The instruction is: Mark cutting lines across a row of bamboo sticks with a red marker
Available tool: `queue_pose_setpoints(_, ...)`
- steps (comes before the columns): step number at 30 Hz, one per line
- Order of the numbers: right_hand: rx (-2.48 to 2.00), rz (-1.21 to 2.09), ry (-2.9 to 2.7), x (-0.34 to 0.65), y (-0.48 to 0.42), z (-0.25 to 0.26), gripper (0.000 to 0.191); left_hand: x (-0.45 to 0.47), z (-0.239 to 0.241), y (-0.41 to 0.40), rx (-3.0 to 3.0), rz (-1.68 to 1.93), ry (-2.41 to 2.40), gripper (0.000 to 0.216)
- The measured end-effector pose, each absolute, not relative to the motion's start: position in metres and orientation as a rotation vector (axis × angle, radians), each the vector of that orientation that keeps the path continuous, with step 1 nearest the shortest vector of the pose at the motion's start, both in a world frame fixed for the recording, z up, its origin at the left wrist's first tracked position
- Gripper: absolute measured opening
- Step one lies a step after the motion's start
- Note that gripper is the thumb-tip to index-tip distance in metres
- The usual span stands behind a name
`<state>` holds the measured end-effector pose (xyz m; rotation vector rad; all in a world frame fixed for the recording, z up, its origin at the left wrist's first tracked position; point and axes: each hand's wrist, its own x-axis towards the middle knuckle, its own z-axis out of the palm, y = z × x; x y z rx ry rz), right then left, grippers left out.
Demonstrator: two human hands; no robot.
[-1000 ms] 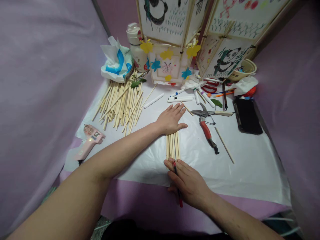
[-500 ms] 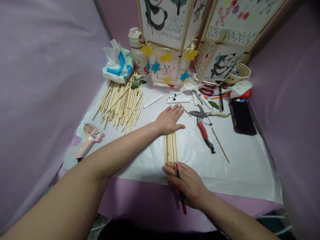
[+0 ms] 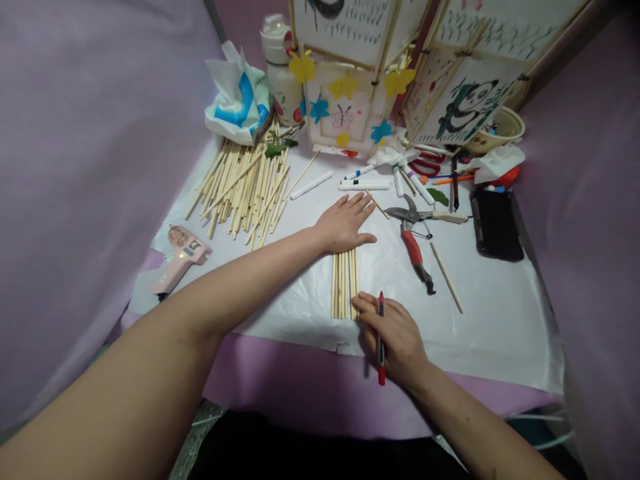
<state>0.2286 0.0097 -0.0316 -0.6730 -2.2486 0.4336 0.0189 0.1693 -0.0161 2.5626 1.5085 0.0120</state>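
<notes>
Several thin wooden sticks [image 3: 343,287] lie side by side, pointing away from me, on the white sheet. My left hand [image 3: 345,223] rests flat over their far ends with its fingers spread. A red pen [image 3: 382,347] is held in my right hand [image 3: 397,337], red tip up, between the fingers. The fingertips of this hand touch the right-hand sticks near their close ends. A narrow gap shows between the left sticks and the few on the right. The far ends are hidden beneath my left hand.
Loose sticks [image 3: 240,190] are heaped at the left, near a tissue pack [image 3: 237,107] and a pink glue gun [image 3: 180,260]. Red-handled pruning shears [image 3: 414,250], a short stick [image 3: 447,278] and a phone [image 3: 497,225] lie right. Behind stand a decorated lantern [image 3: 345,113] and white markers [image 3: 365,185].
My right hand has moved right and slightly away from me, uncovering the sticks' near ends. The pen now stands more upright in view. My left hand stays on the sticks; the view has tilted down.
</notes>
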Motion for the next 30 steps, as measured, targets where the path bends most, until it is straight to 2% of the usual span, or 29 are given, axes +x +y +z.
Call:
queue_pose_setpoints(14,-0.594,0.447,-2.321,0.227,0.009,-0.034,0.044,0.017,-0.027,0.174,2.577,0.123,1.478,0.089)
queue_pose_setpoints(21,-0.642,0.419,-2.3,0.224,0.007,-0.035,0.028,0.019,-0.017,0.17,2.553,0.013,1.498,0.085)
queue_pose_setpoints(30,-0.671,0.422,-2.244,0.219,0.005,-0.04,0.025,0.019,-0.016,0.169,2.569,0.01,1.518,0.083)
